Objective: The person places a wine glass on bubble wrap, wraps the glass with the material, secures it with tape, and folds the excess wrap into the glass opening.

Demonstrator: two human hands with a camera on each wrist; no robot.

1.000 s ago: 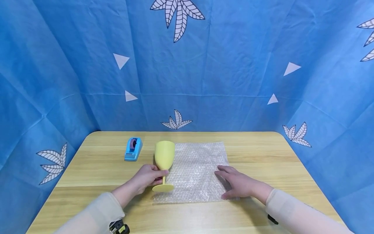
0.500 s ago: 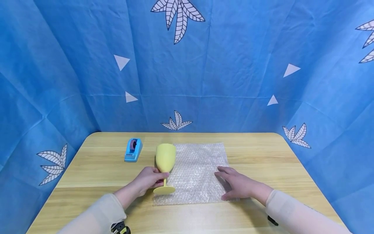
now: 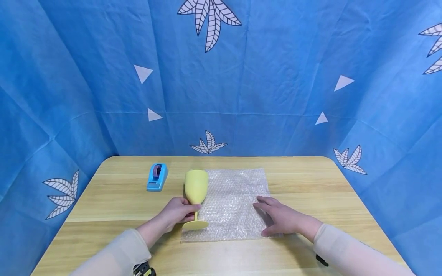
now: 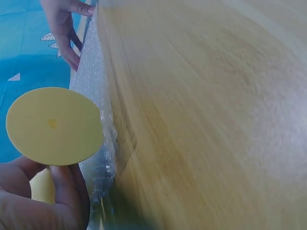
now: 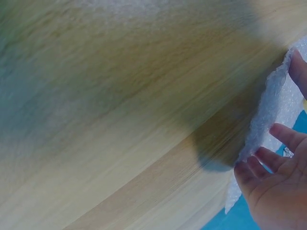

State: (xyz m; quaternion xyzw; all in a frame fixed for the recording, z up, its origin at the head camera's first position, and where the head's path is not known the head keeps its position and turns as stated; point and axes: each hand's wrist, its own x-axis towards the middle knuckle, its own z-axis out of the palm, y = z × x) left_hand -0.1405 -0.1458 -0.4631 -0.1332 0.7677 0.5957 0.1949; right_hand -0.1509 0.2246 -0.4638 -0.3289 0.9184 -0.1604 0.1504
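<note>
A yellow goblet [image 3: 196, 187] is pinched at its stem by my left hand [image 3: 176, 212], with its cup toward the far side and its round foot [image 4: 55, 127] toward me. It is over the left edge of a sheet of clear bubble wrap [image 3: 231, 203] that lies flat on the table. Whether the cup touches the sheet I cannot tell. At the sheet's right edge my right hand [image 3: 284, 216] rests with spread fingers [image 5: 285, 139], fingertips touching the wrap. The left wrist view hides most of the cup behind the foot and fingers.
A blue tape dispenser [image 3: 157, 177] with a roll of tape stands at the back left of the wooden table [image 3: 304, 180]. Blue patterned cloth [image 3: 262, 76] hangs behind and at both sides. Dark wrist gear shows below each sleeve.
The goblet and my left hand have shifted slightly right and toward me over the wrap. My right hand stays in place at the sheet's right edge.
</note>
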